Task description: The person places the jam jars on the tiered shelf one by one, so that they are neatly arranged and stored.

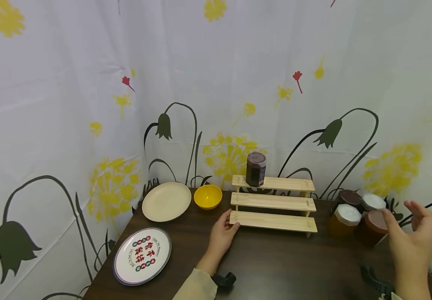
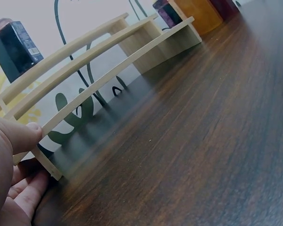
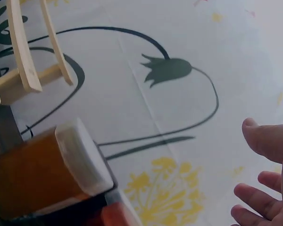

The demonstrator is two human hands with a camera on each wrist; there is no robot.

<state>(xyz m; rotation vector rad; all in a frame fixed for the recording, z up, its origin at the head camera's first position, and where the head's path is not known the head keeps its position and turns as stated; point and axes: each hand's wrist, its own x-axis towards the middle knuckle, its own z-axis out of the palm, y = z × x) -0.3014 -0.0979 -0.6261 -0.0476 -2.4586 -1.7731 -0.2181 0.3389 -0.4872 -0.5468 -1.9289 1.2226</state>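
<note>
A three-tier wooden display rack (image 1: 272, 202) stands toward the back of the table. My left hand (image 1: 221, 235) holds the left end of its lowest shelf, thumb (image 2: 26, 136) on the shelf and fingers underneath by the leg. On the top tier, near the left, stands a dark jar (image 1: 256, 170) with a purplish lid. To the right of the rack is a cluster of jars: an amber jar with a white lid (image 1: 347, 216), a reddish-brown jar (image 1: 371, 229) and others behind. My right hand (image 1: 413, 237) is raised beside them, thumb and fingers spread apart, holding nothing.
A yellow bowl (image 1: 208, 197) and a cream plate (image 1: 166, 202) sit left of the rack. Closer to me lies a white plate with red characters (image 1: 126, 266). Behind the dark wooden table (image 1: 276, 266) hangs a flower-patterned curtain (image 1: 201, 83).
</note>
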